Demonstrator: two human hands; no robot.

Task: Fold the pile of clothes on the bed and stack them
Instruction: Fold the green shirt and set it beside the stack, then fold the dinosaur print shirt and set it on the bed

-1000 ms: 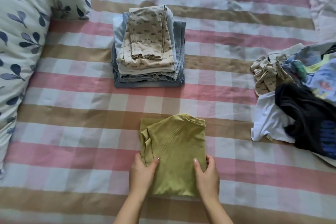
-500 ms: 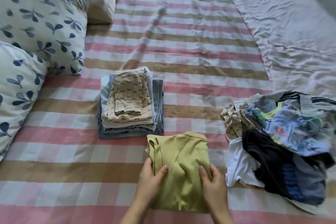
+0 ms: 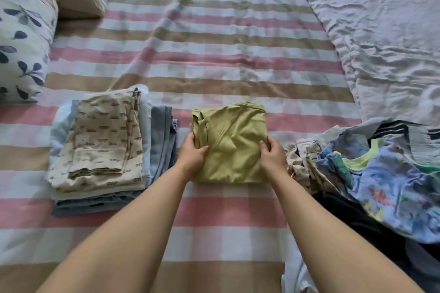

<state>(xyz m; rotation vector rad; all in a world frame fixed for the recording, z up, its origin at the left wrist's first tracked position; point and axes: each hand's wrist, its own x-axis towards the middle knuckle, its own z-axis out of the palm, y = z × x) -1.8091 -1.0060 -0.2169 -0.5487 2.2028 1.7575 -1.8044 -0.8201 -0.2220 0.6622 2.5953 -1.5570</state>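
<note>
Green folded shirt (image 3: 232, 150) is being gripped at both sides by fingers of left hand (image 3: 193, 153) and right hand (image 3: 273, 153); folded stack (image 3: 104, 150) left of them, loose pile (image 3: 381, 173) right

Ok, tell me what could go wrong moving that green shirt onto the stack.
The left hand and right hand grip the green shirt only at its sides, so its folds, loose at the far left corner, may sag open. The stack is uneven, its patterned top piece narrower than the layers below, so the shirt could sit tilted or slide off.
</note>
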